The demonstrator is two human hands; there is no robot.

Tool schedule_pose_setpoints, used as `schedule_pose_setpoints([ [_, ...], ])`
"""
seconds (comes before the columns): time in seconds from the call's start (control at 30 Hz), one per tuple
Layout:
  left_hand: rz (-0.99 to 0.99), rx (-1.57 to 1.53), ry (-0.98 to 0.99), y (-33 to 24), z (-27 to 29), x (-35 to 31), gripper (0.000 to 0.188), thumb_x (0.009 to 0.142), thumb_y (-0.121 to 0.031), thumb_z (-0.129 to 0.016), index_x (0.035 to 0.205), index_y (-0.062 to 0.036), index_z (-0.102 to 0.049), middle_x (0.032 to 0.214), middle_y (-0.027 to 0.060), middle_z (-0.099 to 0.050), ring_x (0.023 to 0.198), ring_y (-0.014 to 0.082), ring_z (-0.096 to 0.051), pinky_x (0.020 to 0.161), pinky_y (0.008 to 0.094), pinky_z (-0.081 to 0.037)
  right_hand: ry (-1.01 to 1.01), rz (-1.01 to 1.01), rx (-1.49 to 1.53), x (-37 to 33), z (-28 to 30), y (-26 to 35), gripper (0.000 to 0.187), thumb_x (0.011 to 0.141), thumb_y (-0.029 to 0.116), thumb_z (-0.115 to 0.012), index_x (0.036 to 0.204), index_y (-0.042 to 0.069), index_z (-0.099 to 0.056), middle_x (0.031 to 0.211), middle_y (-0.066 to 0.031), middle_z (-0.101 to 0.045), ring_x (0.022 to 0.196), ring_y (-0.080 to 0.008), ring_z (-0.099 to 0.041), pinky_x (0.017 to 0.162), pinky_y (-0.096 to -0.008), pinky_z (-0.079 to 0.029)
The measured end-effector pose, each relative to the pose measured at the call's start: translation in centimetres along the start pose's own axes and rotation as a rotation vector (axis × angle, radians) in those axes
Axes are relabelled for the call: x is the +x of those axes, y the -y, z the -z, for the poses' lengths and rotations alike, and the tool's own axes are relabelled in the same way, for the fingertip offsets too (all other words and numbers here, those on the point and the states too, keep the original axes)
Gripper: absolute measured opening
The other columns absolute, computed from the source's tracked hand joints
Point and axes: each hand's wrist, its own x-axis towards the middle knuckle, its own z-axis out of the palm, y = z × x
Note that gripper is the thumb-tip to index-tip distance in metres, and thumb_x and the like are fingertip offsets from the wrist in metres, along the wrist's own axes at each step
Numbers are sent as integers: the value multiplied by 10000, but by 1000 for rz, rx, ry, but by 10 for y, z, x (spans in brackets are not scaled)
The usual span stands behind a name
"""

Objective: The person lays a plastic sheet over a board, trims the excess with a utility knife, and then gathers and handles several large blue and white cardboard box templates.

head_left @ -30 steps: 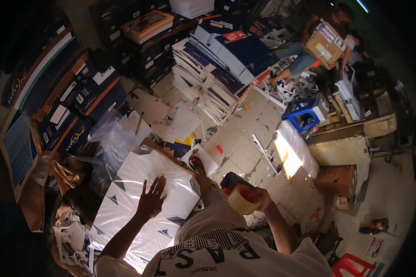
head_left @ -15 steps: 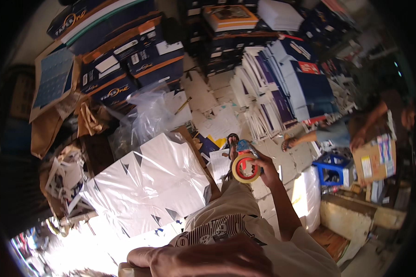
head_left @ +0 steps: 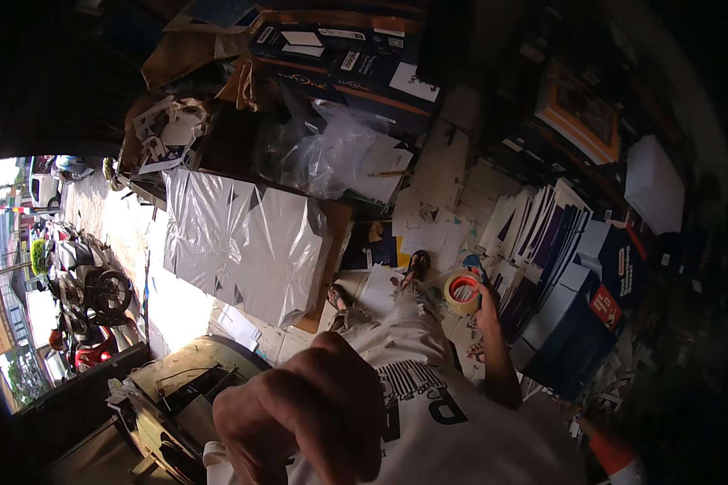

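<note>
My right hand [head_left: 489, 309] is closed on a tape dispenser with a roll of yellowish tape [head_left: 463, 308] around a red core; a blue part shows at its far end. It hangs over the floor, to the right of my legs. My left hand [head_left: 303, 412] is close in front, large in view, its fingers curled in; whether anything is inside them is hidden. Beyond it and to the left lies a large block of white sheets under clear plastic film [head_left: 234, 242], with brown cardboard [head_left: 332, 267] along its right edge. Neither hand touches this block.
Crumpled clear plastic [head_left: 323, 153] and dark blue boxes [head_left: 364, 77] stand behind the block. Stacked papers [head_left: 534, 242] and a blue box [head_left: 570, 323] are at right. A scrap-filled box [head_left: 170, 133] is at far left; motorbikes [head_left: 85, 279] stand outside. Papers litter the floor.
The view has turned toward the left, bringing the street and motorbikes in. My curled left hand shows higher and larger. My right hand still holds the tape dispenser.
</note>
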Motion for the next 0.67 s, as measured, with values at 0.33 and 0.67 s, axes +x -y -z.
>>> schedule_pose_setpoints([
  [0.33, -120, -322, 476, 37, -88, 39, 707, 833, -593, -691, 1061, 76, -657, 1023, 173, -638, 924, 275, -585, 815, 401, -429, 190, 82, -55, 21, -7, 57, 161, 795, 218, -679, 869, 79, -645, 1012, -28, -598, 995, -147, -543, 943, -325, -395],
  [0.67, -147, -432, 621, 67, -115, 48, 707, 864, -532, -693, 1182, 91, -587, 1108, 190, -610, 978, 315, -581, 836, 431, -436, 105, 47, -14, 20, 21, 62, 204, 764, 90, -670, 943, 3, -627, 986, -66, -589, 966, -194, -553, 951, -364, -418],
])
